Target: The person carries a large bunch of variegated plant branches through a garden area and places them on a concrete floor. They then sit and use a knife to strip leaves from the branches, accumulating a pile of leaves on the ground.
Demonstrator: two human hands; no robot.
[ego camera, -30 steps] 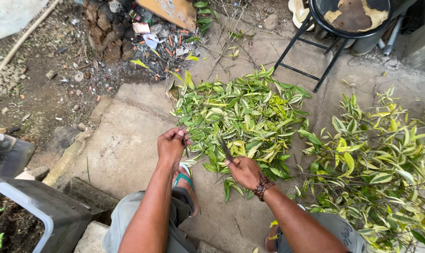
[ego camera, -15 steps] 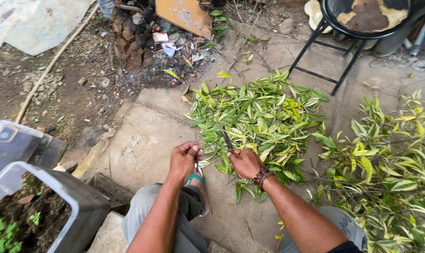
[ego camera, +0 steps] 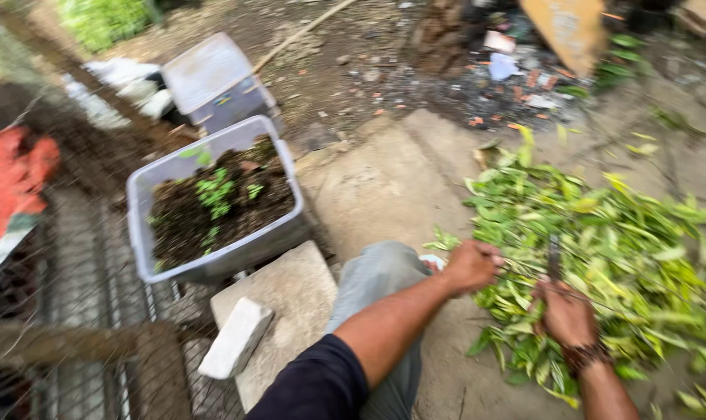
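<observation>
Over concrete slab (ego camera: pixel 384 194), beside leaf pile: right hand (ego camera: pixel 567 313) fisted tight round dark knife (ego camera: pixel 553 258), blade up amid foliage. Left hand (ego camera: pixel 471 265) grip clenched on thin leafy stem (ego camera: pixel 516 274), pinning it against pile of green-yellow cuttings (ego camera: pixel 602 249). Step judged: trimming stems. Next cut needs stem held taut, left fingers clear of blade. Grey tub of soil with seedlings (ego camera: pixel 213 198) stands well apart at left, concrete block (ego camera: pixel 236 338) near knee. Picture blurred.
</observation>
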